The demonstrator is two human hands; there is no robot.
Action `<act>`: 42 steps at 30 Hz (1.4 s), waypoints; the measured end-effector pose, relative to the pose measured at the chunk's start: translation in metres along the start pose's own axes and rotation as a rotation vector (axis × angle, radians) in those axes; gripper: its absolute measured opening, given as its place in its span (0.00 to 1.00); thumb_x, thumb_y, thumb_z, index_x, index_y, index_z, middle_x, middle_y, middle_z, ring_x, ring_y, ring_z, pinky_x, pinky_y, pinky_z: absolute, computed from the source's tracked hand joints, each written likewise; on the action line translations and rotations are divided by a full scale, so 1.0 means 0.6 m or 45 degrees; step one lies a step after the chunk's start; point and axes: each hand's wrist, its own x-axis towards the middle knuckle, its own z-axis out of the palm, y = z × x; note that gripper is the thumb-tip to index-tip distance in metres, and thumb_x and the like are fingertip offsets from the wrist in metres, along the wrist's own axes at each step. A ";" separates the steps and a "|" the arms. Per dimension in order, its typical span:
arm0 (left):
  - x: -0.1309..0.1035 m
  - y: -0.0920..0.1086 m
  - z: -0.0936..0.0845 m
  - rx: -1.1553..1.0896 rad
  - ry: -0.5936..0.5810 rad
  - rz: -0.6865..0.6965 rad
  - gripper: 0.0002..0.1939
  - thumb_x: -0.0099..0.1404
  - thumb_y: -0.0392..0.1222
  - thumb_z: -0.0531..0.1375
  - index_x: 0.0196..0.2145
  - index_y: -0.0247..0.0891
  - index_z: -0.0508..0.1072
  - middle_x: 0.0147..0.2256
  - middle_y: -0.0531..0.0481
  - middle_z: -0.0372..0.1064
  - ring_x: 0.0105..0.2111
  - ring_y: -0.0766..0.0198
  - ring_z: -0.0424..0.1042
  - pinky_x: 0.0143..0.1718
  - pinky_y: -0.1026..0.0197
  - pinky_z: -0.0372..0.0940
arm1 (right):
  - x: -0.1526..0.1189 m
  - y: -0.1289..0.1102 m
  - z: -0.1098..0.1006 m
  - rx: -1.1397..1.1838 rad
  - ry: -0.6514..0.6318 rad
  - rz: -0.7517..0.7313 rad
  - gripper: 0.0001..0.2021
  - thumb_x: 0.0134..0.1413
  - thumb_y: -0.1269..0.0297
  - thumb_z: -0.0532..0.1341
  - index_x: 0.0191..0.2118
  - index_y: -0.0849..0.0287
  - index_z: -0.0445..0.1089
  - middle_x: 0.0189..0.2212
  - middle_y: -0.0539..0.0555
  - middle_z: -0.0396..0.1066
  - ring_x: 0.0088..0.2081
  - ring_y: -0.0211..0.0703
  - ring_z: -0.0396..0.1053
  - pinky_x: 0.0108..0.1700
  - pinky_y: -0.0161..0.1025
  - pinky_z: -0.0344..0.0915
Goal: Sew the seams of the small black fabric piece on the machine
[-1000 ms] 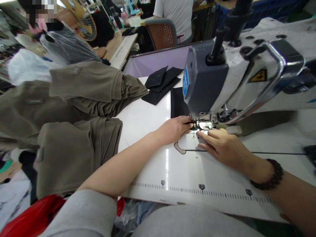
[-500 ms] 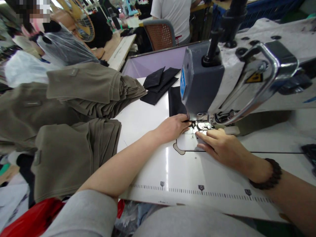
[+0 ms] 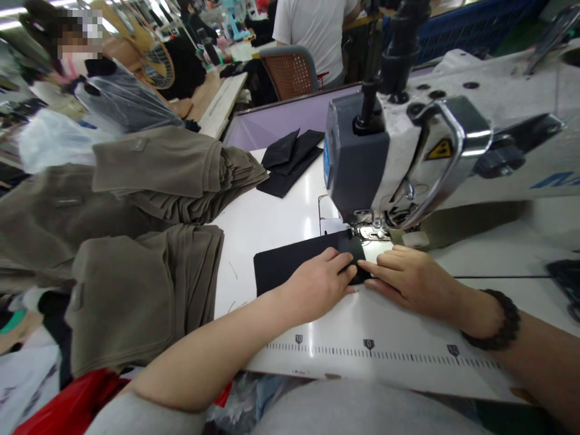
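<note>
A black fabric piece [image 3: 290,263] lies flat on the sewing machine bed, its upper right part at the presser foot [image 3: 356,232]. My left hand [image 3: 319,284] rests on it with fingers lightly bent and spread, pressing it from above. From the other side, my right hand [image 3: 410,278] touches the right edge of the piece with its stretched index finger; the other fingers are partly curled. The sewing machine head [image 3: 357,151] stands right above and behind both hands. Whether the needle is in the cloth is too small to tell.
Stacks of olive-brown fabric pieces [image 3: 131,296] fill the left of the white table [image 3: 290,205]. Several folded black pieces [image 3: 290,160] lie at the back. A ruler scale [image 3: 369,347] runs along the front edge. Beyond are a chair [image 3: 290,72] and other people.
The black piece has swung round from behind the needle to lie leftward in front of it. My left hand has moved down onto it; my right hand has shifted slightly toward me.
</note>
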 end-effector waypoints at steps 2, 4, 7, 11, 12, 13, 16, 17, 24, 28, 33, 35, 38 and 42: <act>-0.004 0.001 0.009 -0.016 0.055 0.002 0.14 0.66 0.42 0.50 0.41 0.28 0.69 0.43 0.40 0.67 0.42 0.60 0.66 0.44 0.57 0.64 | 0.000 -0.002 -0.002 0.024 -0.006 -0.041 0.16 0.59 0.62 0.49 0.38 0.64 0.71 0.20 0.52 0.64 0.24 0.36 0.59 0.28 0.37 0.55; -0.008 -0.001 0.016 -0.054 0.093 0.018 0.13 0.67 0.39 0.49 0.42 0.29 0.68 0.45 0.41 0.66 0.44 0.62 0.65 0.46 0.58 0.64 | 0.000 -0.005 -0.005 0.057 -0.020 -0.076 0.15 0.59 0.62 0.49 0.37 0.64 0.71 0.20 0.51 0.64 0.24 0.36 0.59 0.28 0.37 0.55; -0.011 -0.003 0.019 -0.094 0.108 0.084 0.11 0.66 0.35 0.49 0.42 0.29 0.68 0.45 0.41 0.67 0.47 0.62 0.65 0.49 0.59 0.63 | 0.000 -0.009 -0.009 0.095 -0.030 -0.102 0.14 0.59 0.63 0.49 0.35 0.63 0.70 0.20 0.51 0.63 0.23 0.36 0.58 0.27 0.37 0.55; -0.011 -0.002 0.018 -0.092 0.107 0.081 0.12 0.66 0.34 0.49 0.43 0.26 0.68 0.46 0.39 0.66 0.46 0.60 0.65 0.49 0.58 0.63 | 0.000 -0.011 -0.009 0.103 -0.016 -0.094 0.13 0.59 0.63 0.50 0.35 0.62 0.70 0.20 0.50 0.63 0.23 0.36 0.58 0.27 0.37 0.54; -0.011 -0.003 0.018 -0.088 0.108 0.074 0.12 0.66 0.34 0.49 0.43 0.26 0.68 0.46 0.39 0.66 0.47 0.60 0.65 0.49 0.58 0.63 | 0.000 -0.010 -0.009 0.096 -0.014 -0.088 0.13 0.58 0.63 0.50 0.35 0.63 0.70 0.20 0.50 0.63 0.23 0.36 0.58 0.27 0.37 0.54; -0.010 -0.004 0.018 -0.083 0.108 0.070 0.13 0.66 0.34 0.48 0.44 0.26 0.68 0.46 0.39 0.66 0.47 0.60 0.65 0.49 0.58 0.63 | 0.000 -0.010 -0.008 0.086 -0.013 -0.080 0.13 0.58 0.63 0.51 0.35 0.63 0.70 0.20 0.50 0.63 0.23 0.36 0.58 0.27 0.37 0.55; -0.007 -0.010 0.017 -0.077 0.096 0.050 0.14 0.67 0.34 0.47 0.45 0.27 0.67 0.47 0.40 0.65 0.47 0.59 0.65 0.49 0.58 0.63 | 0.000 -0.007 -0.004 0.039 -0.027 -0.050 0.14 0.58 0.62 0.51 0.37 0.64 0.71 0.20 0.51 0.64 0.24 0.37 0.58 0.28 0.38 0.55; -0.005 -0.013 0.017 -0.077 0.090 0.040 0.14 0.67 0.34 0.47 0.45 0.27 0.67 0.47 0.40 0.65 0.47 0.59 0.65 0.49 0.58 0.63 | 0.000 -0.006 -0.002 0.021 -0.035 -0.036 0.14 0.58 0.62 0.50 0.37 0.64 0.71 0.20 0.51 0.64 0.24 0.37 0.58 0.28 0.38 0.55; 0.009 -0.041 0.022 -0.077 0.128 0.046 0.12 0.65 0.33 0.50 0.44 0.26 0.68 0.46 0.41 0.66 0.46 0.59 0.64 0.49 0.60 0.63 | 0.002 0.000 0.008 -0.068 -0.075 0.116 0.15 0.58 0.59 0.51 0.40 0.63 0.70 0.21 0.51 0.65 0.24 0.38 0.60 0.27 0.38 0.53; 0.020 -0.055 0.022 -0.096 0.108 0.003 0.11 0.65 0.34 0.51 0.43 0.28 0.69 0.45 0.42 0.66 0.45 0.59 0.64 0.47 0.59 0.65 | 0.006 0.003 0.011 -0.118 -0.067 0.186 0.17 0.58 0.57 0.49 0.41 0.62 0.69 0.22 0.52 0.67 0.25 0.38 0.61 0.27 0.37 0.52; 0.035 -0.068 0.019 -0.108 0.054 -0.038 0.11 0.66 0.35 0.50 0.42 0.29 0.69 0.43 0.43 0.66 0.45 0.59 0.64 0.46 0.58 0.64 | 0.006 0.004 0.012 -0.152 -0.066 0.233 0.16 0.57 0.58 0.51 0.42 0.63 0.69 0.24 0.52 0.69 0.26 0.39 0.63 0.27 0.36 0.53; 0.039 -0.073 0.020 -0.108 0.064 -0.059 0.11 0.65 0.35 0.50 0.41 0.30 0.69 0.42 0.44 0.67 0.44 0.60 0.65 0.45 0.59 0.65 | 0.006 0.004 0.011 -0.153 -0.074 0.233 0.16 0.57 0.58 0.51 0.42 0.63 0.69 0.24 0.52 0.69 0.26 0.39 0.63 0.27 0.36 0.53; 0.044 -0.080 0.023 -0.095 0.111 -0.086 0.10 0.65 0.34 0.51 0.40 0.31 0.70 0.41 0.45 0.68 0.43 0.61 0.66 0.45 0.60 0.65 | 0.005 0.004 0.011 -0.149 -0.086 0.227 0.16 0.58 0.58 0.51 0.43 0.63 0.68 0.25 0.53 0.69 0.26 0.39 0.63 0.28 0.37 0.54; 0.050 -0.089 0.029 -0.087 0.157 -0.107 0.09 0.65 0.34 0.51 0.39 0.32 0.71 0.41 0.45 0.69 0.43 0.61 0.67 0.44 0.60 0.65 | 0.006 0.004 0.010 -0.139 -0.094 0.226 0.16 0.58 0.58 0.50 0.43 0.63 0.68 0.25 0.53 0.69 0.27 0.39 0.62 0.29 0.36 0.54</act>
